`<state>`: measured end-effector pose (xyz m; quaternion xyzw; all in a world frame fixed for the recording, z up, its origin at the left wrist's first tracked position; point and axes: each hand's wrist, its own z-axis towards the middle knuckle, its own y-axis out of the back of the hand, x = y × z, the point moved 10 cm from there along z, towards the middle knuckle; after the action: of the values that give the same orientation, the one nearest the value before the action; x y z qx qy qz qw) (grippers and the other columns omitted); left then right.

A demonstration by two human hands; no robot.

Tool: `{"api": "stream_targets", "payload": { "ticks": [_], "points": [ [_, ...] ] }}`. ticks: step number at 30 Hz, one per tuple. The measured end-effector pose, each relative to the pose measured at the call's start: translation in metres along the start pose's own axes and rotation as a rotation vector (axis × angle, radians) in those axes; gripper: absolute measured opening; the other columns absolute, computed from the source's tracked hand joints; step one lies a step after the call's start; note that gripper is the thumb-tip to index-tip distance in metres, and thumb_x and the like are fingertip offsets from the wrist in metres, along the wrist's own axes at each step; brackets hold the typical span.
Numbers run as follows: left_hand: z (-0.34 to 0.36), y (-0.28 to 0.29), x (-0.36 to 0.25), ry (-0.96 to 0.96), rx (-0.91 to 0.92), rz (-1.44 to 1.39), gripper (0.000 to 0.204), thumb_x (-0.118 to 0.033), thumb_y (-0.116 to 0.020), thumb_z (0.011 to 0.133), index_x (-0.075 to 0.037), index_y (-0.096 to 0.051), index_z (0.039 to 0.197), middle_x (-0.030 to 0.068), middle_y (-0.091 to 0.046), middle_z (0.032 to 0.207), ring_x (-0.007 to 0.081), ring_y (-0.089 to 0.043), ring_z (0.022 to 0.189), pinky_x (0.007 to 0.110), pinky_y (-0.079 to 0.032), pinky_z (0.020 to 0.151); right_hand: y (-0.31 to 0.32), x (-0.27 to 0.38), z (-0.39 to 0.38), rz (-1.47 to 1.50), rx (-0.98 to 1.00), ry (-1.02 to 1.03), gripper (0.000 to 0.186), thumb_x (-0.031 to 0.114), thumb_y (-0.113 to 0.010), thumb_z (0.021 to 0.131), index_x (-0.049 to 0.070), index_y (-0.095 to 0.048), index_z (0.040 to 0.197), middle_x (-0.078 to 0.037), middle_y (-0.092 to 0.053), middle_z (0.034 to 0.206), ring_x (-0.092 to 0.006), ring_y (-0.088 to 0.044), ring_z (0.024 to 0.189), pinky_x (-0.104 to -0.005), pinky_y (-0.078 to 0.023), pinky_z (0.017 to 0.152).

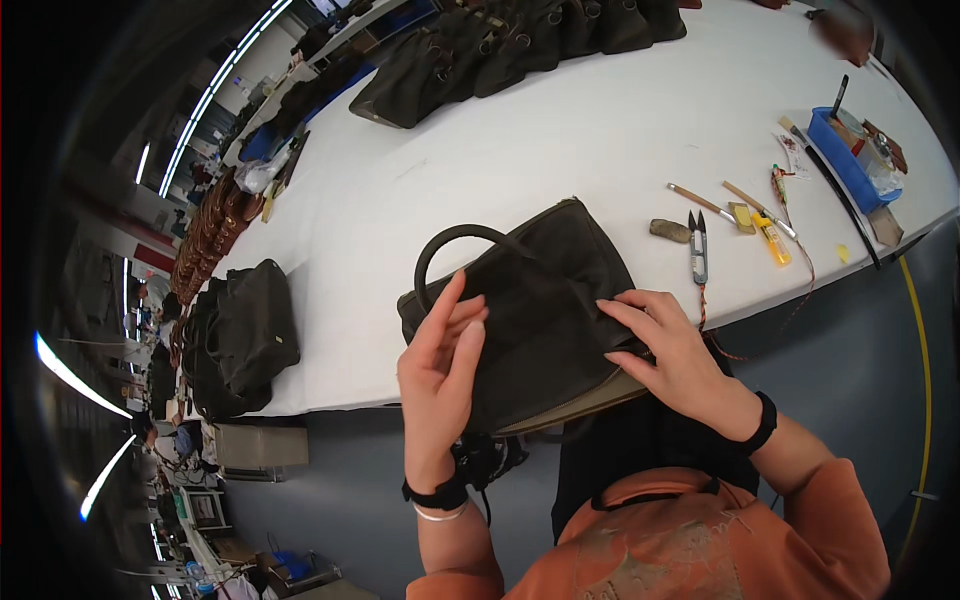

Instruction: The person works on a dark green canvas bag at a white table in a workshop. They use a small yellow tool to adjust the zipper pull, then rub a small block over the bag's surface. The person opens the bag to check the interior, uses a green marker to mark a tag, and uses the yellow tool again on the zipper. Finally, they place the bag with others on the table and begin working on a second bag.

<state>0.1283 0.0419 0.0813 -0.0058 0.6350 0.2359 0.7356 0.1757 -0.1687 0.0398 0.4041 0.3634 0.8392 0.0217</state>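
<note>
White desk: dark bag, near side. Left hand: grip parted. Right hand: on bag's right side, grip unclear; best pressed lightly, fabric smooth.

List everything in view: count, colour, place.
Table: one, white, centre.
Bag: one, dark olive, at hands.
Bag row: several, dark, far table side.
Bag heap: count unclear, dark, left.
Brown pile: count unclear, brown, far left.
Snips: one, grey, right of bag.
Sticks: two, tan, near snips.
Bottle: one, yellow, beside sticks.
Block: one, brown, left of snips.
Tray: one, blue, right end.
Floor: one, grey, below table.
Shirt: one, orange, bottom.
Wristbands: two, black, one per wrist.
Left hand: one, over bag.
Right hand: one, at bag.
</note>
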Motion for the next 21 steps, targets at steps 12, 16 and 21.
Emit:
{"api": "stream_targets", "payload": {
  "ticks": [12,16,21],
  "points": [
    [-0.074,0.037,0.03,-0.075,-0.287,0.593,0.045,-0.014,-0.075,0.082,-0.003,-0.063,0.124,0.0146,-0.061,0.125,0.0268,-0.055,0.12,0.037,-0.042,0.102,0.009,-0.023,0.038,0.11,-0.069,-0.052,0.051,0.014,-0.076,0.077,0.003,-0.058,0.123,-0.014,-0.062,0.106,-0.0316,-0.058,0.099,-0.0389,-0.047,0.085],
    [-0.052,0.039,0.047,-0.07,-0.353,0.546,0.029,-0.012,-0.075,0.083,-0.001,-0.07,0.108,0.0143,-0.066,0.115,0.0278,-0.06,0.109,0.036,-0.047,0.095,0.019,-0.012,0.055,0.094,0.088,-0.083,0.061,0.025,-0.08,0.075,0.001,-0.056,0.126,-0.016,-0.056,0.107,-0.0309,-0.055,0.102,-0.038,-0.045,0.09],
    [-0.043,0.044,0.041,-0.102,-0.413,0.458,0.018,-0.007,-0.075,0.082,0.001,-0.072,0.098,0.0125,-0.07,0.103,0.0248,-0.064,0.099,0.033,-0.05,0.089,0.011,-0.006,0.079,-0.074,0.151,-0.064,0.058,0.025,-0.079,0.076,0.0,-0.059,0.124,-0.016,-0.052,0.106,-0.0333,-0.05,0.103,-0.0378,-0.044,0.091]
  ]
}}
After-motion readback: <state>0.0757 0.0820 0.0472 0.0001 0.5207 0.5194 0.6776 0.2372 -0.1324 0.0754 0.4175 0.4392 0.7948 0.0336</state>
